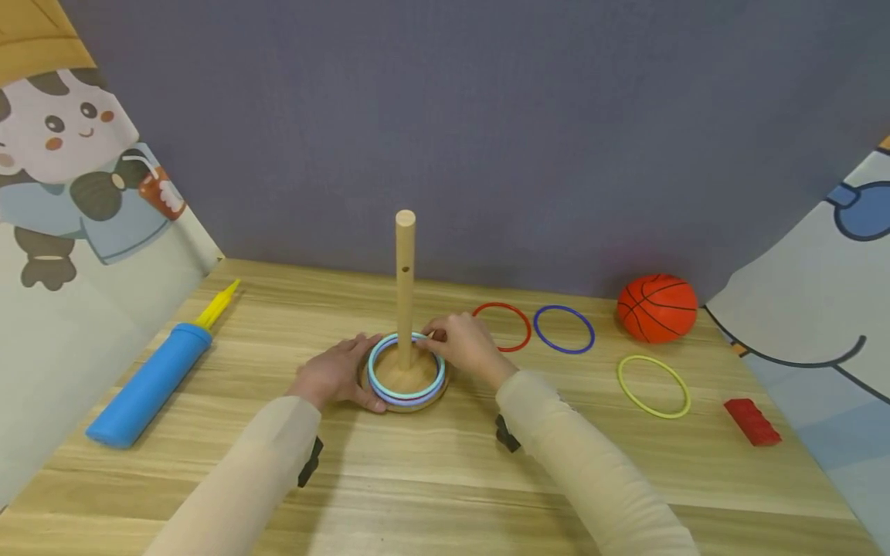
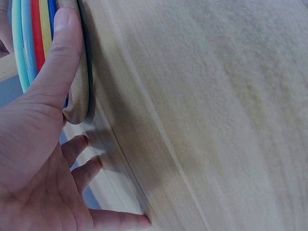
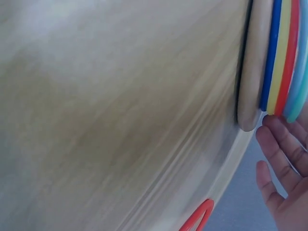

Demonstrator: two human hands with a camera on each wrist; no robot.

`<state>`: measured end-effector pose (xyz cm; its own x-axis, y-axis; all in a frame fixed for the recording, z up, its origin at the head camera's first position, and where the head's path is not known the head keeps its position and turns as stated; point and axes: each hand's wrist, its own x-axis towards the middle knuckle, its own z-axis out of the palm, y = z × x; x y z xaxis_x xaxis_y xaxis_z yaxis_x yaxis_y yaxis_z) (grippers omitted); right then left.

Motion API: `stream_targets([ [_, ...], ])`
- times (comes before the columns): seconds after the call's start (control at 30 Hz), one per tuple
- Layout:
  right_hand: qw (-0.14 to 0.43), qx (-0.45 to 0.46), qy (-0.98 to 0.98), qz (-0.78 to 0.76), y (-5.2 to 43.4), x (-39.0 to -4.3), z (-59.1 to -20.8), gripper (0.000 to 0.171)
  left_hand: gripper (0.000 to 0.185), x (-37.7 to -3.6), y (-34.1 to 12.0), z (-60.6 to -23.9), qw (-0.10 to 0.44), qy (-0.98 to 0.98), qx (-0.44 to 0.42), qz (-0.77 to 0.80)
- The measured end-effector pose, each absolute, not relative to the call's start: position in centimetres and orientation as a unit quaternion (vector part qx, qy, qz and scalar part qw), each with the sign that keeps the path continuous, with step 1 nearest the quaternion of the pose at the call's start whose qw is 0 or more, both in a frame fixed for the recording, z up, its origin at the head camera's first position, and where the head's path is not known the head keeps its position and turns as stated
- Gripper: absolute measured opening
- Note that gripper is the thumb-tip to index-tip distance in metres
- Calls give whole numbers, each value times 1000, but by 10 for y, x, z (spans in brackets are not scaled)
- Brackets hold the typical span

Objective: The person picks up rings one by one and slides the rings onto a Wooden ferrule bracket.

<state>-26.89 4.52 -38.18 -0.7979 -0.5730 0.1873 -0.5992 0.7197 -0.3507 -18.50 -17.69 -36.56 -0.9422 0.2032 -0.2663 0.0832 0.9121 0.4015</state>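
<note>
A wooden peg (image 1: 405,301) stands upright on a round wooden base (image 1: 405,379). Around its foot lies a stack of rings: a teal ring (image 2: 19,43) on top, then light blue (image 2: 28,43), red (image 3: 289,53), yellow (image 3: 279,62) and dark blue (image 3: 271,62) down to the base. My left hand (image 1: 337,374) rests at the stack's left side, thumb laid along the base and lower rings, several fingertips touching the table. At the far right of the stack, my right hand (image 1: 464,344) pinches the teal ring; its other fingers are loosely extended.
A red ring (image 1: 531,328) and a blue ring (image 1: 565,353) lie right of the stack, with a yellow ring (image 1: 653,415) farther right. Beyond are an orange ball (image 1: 657,309) and a red block (image 1: 752,422). A blue pump (image 1: 153,384) lies left. A grey panel (image 1: 452,139) borders the table's back.
</note>
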Motion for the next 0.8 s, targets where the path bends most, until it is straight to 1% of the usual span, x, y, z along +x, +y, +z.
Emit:
stream_targets([
  [0.27, 35, 293, -932, 208, 42, -269, -379, 18, 121, -185, -178, -365, 157, 966, 73, 194],
  [0.6, 45, 317, -925, 206, 45, -266, -381, 18, 120, -184, -177, -365, 159, 966, 70, 194],
  [0.7, 43, 320, -923, 210, 46, -266, -381, 20, 120, -184, -177, -365, 157, 966, 72, 193],
  [0.8, 28, 313, -921, 229, 49, -266, -379, 23, 119, -184, -177, -364, 152, 967, 75, 192],
])
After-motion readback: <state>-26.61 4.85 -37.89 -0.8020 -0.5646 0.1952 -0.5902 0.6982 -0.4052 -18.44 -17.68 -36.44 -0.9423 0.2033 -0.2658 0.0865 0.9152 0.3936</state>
